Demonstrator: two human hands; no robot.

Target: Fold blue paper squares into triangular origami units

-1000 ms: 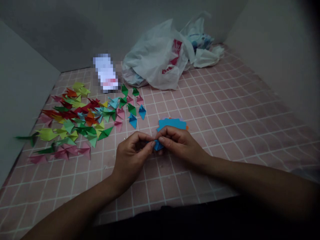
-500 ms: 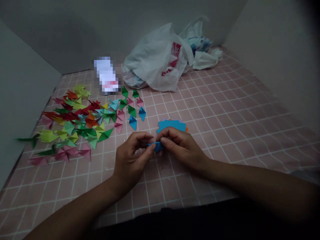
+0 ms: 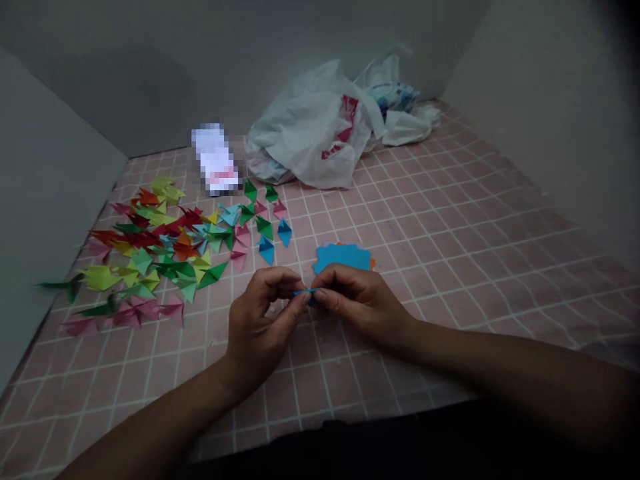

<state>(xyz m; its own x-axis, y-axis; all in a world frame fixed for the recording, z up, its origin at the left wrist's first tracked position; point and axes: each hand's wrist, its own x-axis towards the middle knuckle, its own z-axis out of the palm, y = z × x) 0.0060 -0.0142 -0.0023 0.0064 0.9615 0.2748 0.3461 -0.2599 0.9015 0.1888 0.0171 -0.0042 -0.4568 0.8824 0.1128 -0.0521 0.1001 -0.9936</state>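
Note:
A small piece of folded blue paper (image 3: 306, 291) is pinched between my two hands, held nearly edge-on so only a thin strip shows. My left hand (image 3: 265, 313) grips its left end between thumb and fingers. From the other side, my right hand (image 3: 357, 300) has its thumb and fingertips closed on the right end, covering much of the paper. Just beyond my right hand lies a stack of paper squares (image 3: 345, 256) with a blue sheet on top and orange and lilac corners sticking out.
To the left spread many folded paper pieces (image 3: 170, 270) in several colours. Two blue folded pieces (image 3: 267, 249) lie nearest my hands. Behind stand a lit phone (image 3: 216, 159) with blurred screen and a white plastic bag (image 3: 305, 127). A pink checked cloth (image 3: 450, 267) covers the surface.
The blue paper has tilted from showing a small face to nearly edge-on, and my fingers have drawn closer together on it. The whole view has shifted slightly.

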